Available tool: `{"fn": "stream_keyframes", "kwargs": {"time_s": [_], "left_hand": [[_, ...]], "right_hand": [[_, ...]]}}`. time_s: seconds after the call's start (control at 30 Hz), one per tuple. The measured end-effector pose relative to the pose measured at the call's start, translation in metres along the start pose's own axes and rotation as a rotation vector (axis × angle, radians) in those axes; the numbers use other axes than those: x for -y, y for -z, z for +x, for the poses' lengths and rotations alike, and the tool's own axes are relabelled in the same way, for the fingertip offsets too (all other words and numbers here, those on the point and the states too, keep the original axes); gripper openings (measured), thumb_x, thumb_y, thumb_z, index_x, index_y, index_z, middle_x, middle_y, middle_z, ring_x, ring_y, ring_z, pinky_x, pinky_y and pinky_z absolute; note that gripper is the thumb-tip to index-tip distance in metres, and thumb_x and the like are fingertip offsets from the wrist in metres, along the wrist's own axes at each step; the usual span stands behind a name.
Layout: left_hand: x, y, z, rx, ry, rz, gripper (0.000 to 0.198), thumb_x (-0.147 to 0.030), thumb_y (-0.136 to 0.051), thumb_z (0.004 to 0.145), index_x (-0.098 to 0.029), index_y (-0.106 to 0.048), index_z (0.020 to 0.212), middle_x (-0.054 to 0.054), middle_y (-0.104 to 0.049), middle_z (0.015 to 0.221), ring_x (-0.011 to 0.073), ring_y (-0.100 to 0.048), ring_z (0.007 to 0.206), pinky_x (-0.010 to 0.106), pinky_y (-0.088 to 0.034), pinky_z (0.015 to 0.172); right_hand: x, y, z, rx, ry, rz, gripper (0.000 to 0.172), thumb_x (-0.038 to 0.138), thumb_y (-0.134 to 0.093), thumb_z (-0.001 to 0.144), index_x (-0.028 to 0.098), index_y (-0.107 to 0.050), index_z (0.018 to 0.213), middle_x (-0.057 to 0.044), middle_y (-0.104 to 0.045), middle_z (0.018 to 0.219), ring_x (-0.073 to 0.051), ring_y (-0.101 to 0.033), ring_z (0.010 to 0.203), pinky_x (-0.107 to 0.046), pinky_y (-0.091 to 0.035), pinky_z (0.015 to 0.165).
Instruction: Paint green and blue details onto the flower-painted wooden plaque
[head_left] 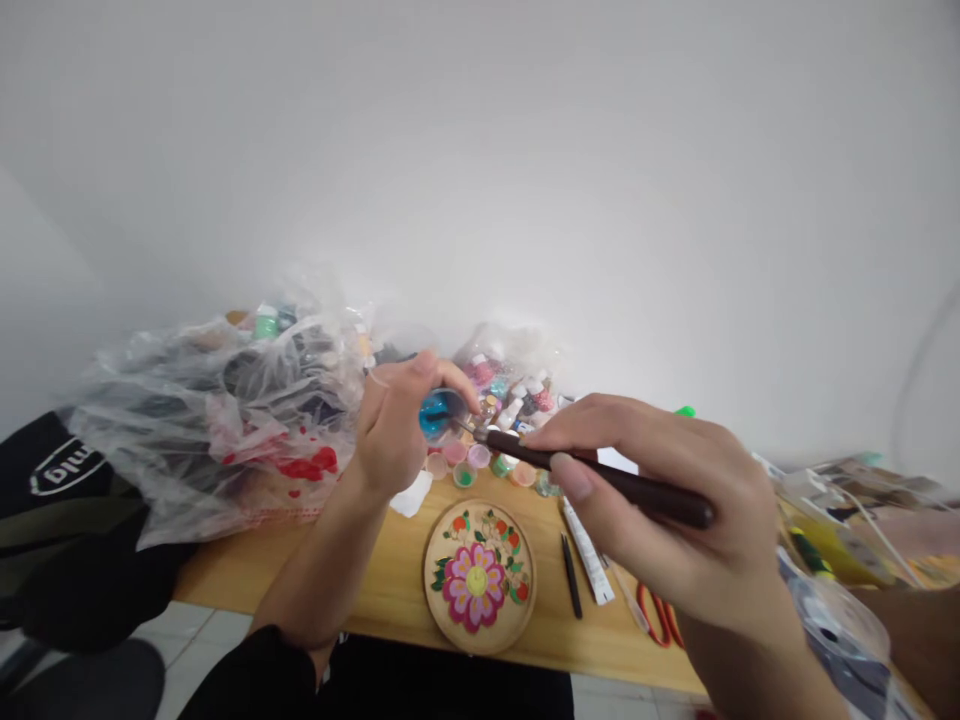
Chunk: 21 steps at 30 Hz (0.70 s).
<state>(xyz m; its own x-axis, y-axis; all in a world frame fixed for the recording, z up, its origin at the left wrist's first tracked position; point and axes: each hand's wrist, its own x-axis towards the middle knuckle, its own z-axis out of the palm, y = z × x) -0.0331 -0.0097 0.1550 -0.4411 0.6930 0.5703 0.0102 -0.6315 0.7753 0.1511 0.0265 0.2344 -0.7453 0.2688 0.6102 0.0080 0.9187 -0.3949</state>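
Observation:
My left hand is closed around a small clear cup with blue paint in it, raised above the table. In my right hand I grip a palette knife by its dark wooden handle. Its thin metal tip reaches into the cup, at the blue paint. Below both hands a round wooden plaque lies flat, decorated with a pink flower, green leaves and small red-orange blooms. Several little paint cups stand just behind the plaque.
Clear plastic bags are heaped at the left. Behind the cups are small bottles. A black pen-like tool, a white tube and red-handled scissors lie right of the plaque. Packaging crowds the far right.

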Motion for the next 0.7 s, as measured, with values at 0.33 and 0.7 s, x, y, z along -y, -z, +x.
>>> {"fn": "stream_keyframes", "kwargs": {"time_s": [0.33,0.7], "left_hand": [[-0.0054,0.0063,-0.002,0.038,0.044,-0.052,0.06,-0.064,-0.052,0.098,-0.02,-0.071,0.061,0.003,-0.062,0.051,0.012,-0.055,0.046,0.03,-0.034,0.041],[-0.0025,0.0017,-0.0042,0.076,0.066,-0.067,0.061,-0.066,-0.052,0.097,-0.02,-0.069,0.061,0.005,-0.063,0.056,0.0134,-0.055,0.047,0.029,-0.039,0.043]], "right_hand": [[0.0049,-0.0065,0.0018,-0.006,0.032,-0.006,0.022,0.012,-0.063,0.091,0.029,-0.069,0.105,0.001,-0.079,0.083,-0.014,-0.074,0.069,-0.027,-0.058,0.055],[0.0048,-0.0006,-0.0072,-0.075,-0.011,-0.085,0.029,0.011,-0.067,0.09,0.034,-0.075,0.106,0.002,-0.077,0.075,-0.016,-0.069,0.059,-0.031,-0.051,0.045]]}}
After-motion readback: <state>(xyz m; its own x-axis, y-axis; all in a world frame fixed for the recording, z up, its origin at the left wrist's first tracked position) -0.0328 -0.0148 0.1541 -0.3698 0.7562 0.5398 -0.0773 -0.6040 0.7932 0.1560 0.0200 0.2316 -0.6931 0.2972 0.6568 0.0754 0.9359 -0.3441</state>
